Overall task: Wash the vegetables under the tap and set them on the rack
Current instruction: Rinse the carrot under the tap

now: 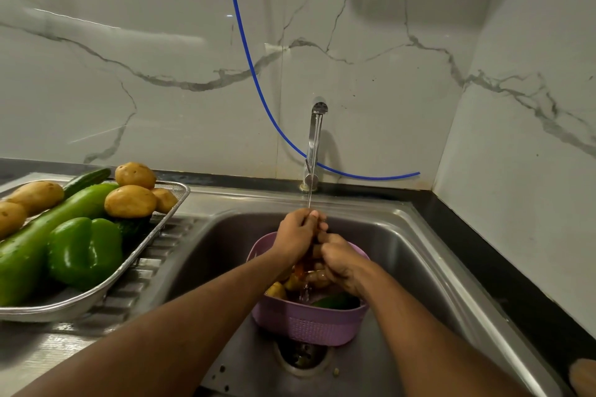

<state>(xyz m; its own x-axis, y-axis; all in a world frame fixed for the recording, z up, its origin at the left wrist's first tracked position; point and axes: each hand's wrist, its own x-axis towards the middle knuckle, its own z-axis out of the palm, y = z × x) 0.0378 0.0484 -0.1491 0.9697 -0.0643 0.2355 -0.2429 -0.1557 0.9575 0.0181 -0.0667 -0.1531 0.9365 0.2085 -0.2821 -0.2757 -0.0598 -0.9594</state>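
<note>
Water runs from the steel tap [315, 138] onto a long orange vegetable [301, 268], which looks like a carrot. My left hand [295, 237] grips its upper end under the stream. My right hand [338, 263] wraps around its lower part, and most of the vegetable is hidden by my fingers. Both hands hover over a purple basket [306, 325] standing in the sink [403, 255]. The basket holds small potatoes [275, 290] and a green vegetable [335, 301]. On the left drainboard, the metal mesh rack [161, 229] carries potatoes [130, 201], a green pepper [84, 251], a long green gourd [42, 232] and a cucumber [87, 180].
A blue hose [248, 55] hangs down the marble wall and passes behind the tap. The sink drain [303, 354] lies just in front of the basket. A dark counter [503, 271] borders the sink on the right, with a brownish object [583, 377] at the bottom right corner.
</note>
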